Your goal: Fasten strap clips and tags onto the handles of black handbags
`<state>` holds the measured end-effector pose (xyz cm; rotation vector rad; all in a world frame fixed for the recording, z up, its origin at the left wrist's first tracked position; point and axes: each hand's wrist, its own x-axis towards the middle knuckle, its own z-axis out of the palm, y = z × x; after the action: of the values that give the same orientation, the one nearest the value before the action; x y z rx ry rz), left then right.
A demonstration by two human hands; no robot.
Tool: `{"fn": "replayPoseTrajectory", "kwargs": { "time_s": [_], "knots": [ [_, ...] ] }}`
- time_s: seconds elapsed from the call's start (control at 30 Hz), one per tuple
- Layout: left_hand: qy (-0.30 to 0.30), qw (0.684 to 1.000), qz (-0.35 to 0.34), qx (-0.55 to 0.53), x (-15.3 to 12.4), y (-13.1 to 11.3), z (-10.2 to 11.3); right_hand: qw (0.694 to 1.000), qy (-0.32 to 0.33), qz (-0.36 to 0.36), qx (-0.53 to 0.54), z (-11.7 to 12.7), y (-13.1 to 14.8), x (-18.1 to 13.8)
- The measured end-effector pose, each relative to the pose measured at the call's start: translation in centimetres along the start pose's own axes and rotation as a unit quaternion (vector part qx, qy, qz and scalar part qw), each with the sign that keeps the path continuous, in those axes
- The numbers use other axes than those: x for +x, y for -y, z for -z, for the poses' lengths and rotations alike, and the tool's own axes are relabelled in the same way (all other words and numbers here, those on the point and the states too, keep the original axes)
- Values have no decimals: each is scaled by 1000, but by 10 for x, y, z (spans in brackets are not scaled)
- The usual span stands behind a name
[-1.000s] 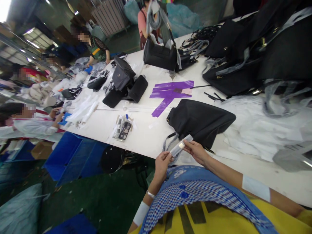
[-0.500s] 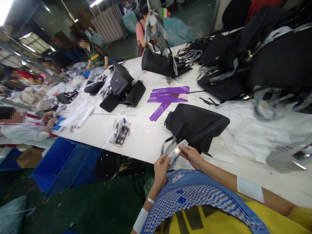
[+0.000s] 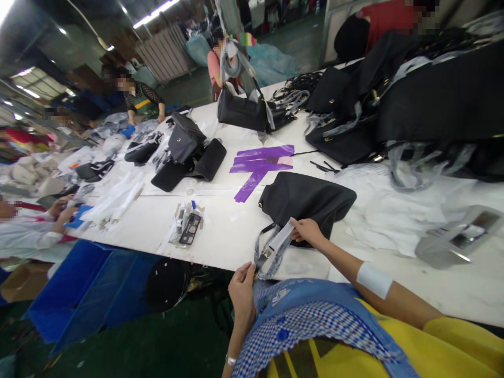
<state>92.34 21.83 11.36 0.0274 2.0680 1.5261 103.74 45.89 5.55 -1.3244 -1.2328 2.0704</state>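
Observation:
A black handbag lies on the table close in front of me, a strap in clear plastic wrap looping from its near side. Between my hands stretches a piece of strap with a metal buckle and a white paper strip at its upper end. My left hand is closed in a pinch at the strap's dark lower end, by the table edge. With fingertips pressed together, my right hand grips the far end of the white strip, just over the bag's near edge.
Purple tape is stuck to the table beyond the bag. A black tray of small parts lies left. Black bags are heaped at right, near white wrapping sheets and a tape dispenser. Blue bins stand lower left.
My hands have moved apart: the left down and toward me, the right staying near the bag. The strap's buckle and more of the white strip now show between them. The view has shifted slightly.

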Motion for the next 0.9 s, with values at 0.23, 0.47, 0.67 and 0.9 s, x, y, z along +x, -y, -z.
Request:
{"fn": "replayPoseTrajectory", "kwargs": {
  "time_s": [0.23, 0.47, 0.67, 0.9],
  "knots": [
    [56, 998, 42, 1, 0, 3, 2, 771, 173, 445, -423, -13, -11, -47],
    [52, 998, -5, 43, 41, 14, 12, 752, 110, 458, -462, 8, -36, -35],
    [74, 995, -25, 66, 101, 37, 5, 836, -119, 308, -437, 115, -75, -64],
    [94, 995, -9, 26, 118, 41, -21, 729, -154, 194, -638, 181, -104, -62]
  ]
}}
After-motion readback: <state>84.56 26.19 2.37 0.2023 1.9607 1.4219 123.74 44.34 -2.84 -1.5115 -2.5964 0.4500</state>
